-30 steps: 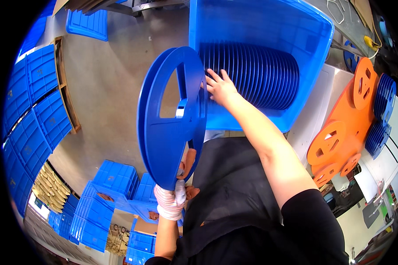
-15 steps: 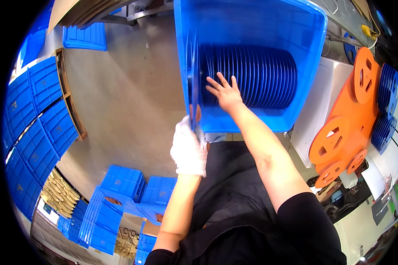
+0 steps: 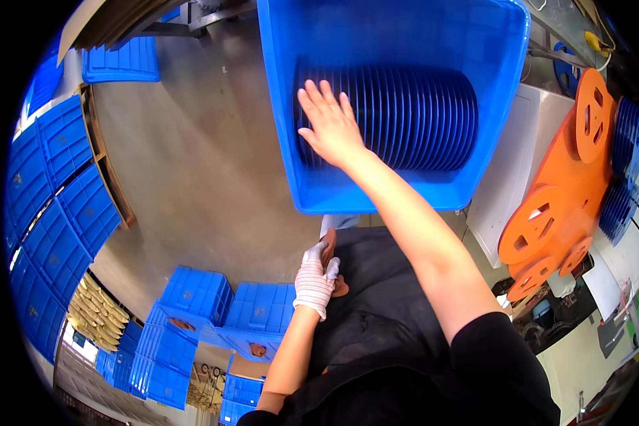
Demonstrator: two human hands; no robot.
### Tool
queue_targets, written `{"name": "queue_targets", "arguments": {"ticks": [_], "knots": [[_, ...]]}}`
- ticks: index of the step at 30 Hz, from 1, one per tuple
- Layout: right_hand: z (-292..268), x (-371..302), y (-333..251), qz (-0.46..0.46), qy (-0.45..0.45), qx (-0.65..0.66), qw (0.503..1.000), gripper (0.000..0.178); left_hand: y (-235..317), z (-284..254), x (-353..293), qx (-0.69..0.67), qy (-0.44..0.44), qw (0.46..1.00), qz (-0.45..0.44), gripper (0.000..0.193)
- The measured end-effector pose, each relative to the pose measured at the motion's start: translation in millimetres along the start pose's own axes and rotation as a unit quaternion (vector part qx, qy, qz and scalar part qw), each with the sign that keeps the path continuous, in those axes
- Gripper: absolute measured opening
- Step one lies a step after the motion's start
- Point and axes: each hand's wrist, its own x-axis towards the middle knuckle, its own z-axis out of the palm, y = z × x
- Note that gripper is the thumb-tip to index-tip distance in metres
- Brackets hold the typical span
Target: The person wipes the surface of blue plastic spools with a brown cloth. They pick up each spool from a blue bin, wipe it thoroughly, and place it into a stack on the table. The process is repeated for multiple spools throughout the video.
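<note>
A row of thin dark-blue discs (image 3: 412,121) stands on edge in a large blue plastic bin (image 3: 397,202). My bare right hand (image 3: 331,128) reaches over the left end of the row, palm down, fingers stretched and a little apart. It appears to rest on the disc edges and covers part of them. Below the bin's near left corner, in front of my dark apron, is my left hand (image 3: 315,280) in a light striped glove with some fingertips bare. Its fingers are loosely bent and apart, and nothing shows in them.
Orange round plates with cut-outs (image 3: 532,224) and stacked blue slotted discs (image 3: 621,142) lie to the right. Stacked blue crates (image 3: 57,192) line the left side along a wooden pallet (image 3: 106,156). More blue crates (image 3: 195,295) stand at the lower left.
The discs that my left hand held at the bin's left side now stand in the row. My left hand has drawn back toward my body; my right hand has moved left along the discs.
</note>
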Motion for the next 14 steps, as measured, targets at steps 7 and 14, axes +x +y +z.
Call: {"name": "queue_targets", "arguments": {"ticks": [7,14], "knots": [[53,-50,5,-0.046,-0.168,-0.186,0.967,0.068,1,6,-4,-0.144,-0.04,0.982,-0.117,0.042],[4,-162,10,0.06,-0.285,0.046,0.956,0.085,32,-4,-5,-0.041,-0.078,0.994,-0.068,0.045]]}}
